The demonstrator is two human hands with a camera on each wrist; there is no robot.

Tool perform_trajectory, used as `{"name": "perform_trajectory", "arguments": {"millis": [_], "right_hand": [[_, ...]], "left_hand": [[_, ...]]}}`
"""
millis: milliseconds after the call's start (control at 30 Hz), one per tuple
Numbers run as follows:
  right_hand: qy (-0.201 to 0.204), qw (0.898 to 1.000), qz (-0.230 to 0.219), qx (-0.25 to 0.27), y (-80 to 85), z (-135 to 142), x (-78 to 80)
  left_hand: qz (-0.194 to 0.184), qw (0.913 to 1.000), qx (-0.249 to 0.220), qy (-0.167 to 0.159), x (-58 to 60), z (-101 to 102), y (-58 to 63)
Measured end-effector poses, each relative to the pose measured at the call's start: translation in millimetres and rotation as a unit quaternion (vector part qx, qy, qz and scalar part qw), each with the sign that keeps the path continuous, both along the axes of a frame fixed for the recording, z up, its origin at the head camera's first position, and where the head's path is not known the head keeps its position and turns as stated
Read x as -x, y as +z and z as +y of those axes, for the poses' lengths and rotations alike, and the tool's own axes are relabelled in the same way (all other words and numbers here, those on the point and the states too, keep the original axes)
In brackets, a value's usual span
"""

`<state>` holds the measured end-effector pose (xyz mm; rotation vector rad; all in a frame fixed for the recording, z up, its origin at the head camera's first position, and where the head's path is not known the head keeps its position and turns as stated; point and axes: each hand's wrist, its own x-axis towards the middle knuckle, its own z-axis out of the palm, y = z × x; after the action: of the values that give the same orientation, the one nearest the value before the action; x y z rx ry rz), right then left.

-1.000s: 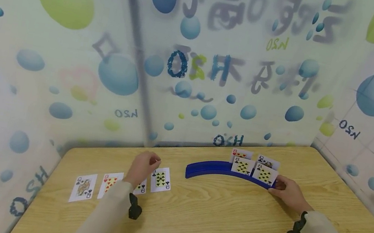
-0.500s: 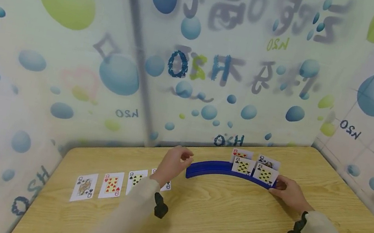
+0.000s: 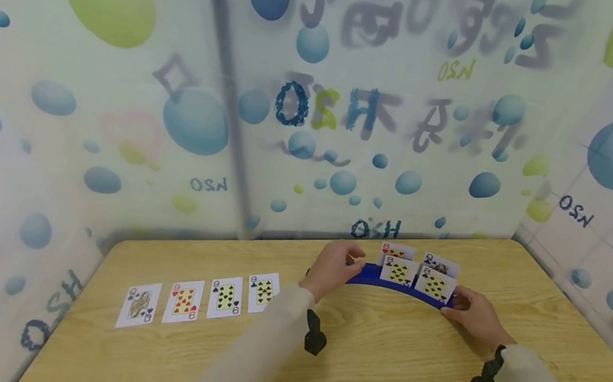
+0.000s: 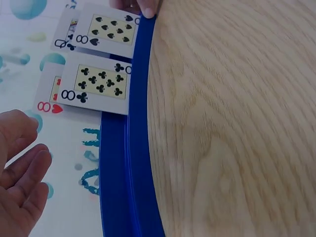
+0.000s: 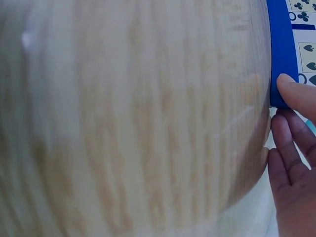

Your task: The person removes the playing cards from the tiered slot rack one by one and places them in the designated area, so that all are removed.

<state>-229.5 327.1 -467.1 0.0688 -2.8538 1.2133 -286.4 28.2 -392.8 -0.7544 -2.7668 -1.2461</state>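
Observation:
A blue curved card holder [image 3: 370, 275] stands on the table with playing cards upright in two rows. In front are the eight of clubs [image 3: 398, 271] and eight of spades [image 3: 435, 285]; behind them, partly hidden, the eight of hearts [image 3: 397, 251] and a queen of clubs [image 3: 443, 266]. My left hand [image 3: 332, 269] hovers over the holder's left part, left of the cards, fingers loosely bent and nothing in them. My right hand [image 3: 477, 315] grips the holder's right end; in the right wrist view its thumb [image 5: 295, 94] presses the front face.
Face up on the wooden table [image 3: 372, 378], left of the holder, lie a black queen [image 3: 138, 305], the nine of hearts [image 3: 183, 301], nine of spades [image 3: 226, 297] and nine of clubs [image 3: 263, 292]. A patterned curtain [image 3: 310, 171] rises behind the table.
My left hand has moved right, from above the row of nines to over the holder's left part, uncovering the nines. My right hand keeps its place at the holder's end.

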Motion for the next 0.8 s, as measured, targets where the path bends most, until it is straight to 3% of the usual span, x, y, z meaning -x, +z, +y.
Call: {"name": "perform_trajectory", "arguments": {"millis": [500,800], "right_hand": [[0.000,1.000,0.007,-0.001,1.0,-0.9,-1.5],[-0.002,1.000,0.006,0.002,0.3,-0.5,-1.3]], "left_hand": [[-0.001,0.9996,-0.012,0.026,8.8,45.3,-4.6],[0.018,0.9997,0.008,0.018,7.6,59.1,-1.7]]}}
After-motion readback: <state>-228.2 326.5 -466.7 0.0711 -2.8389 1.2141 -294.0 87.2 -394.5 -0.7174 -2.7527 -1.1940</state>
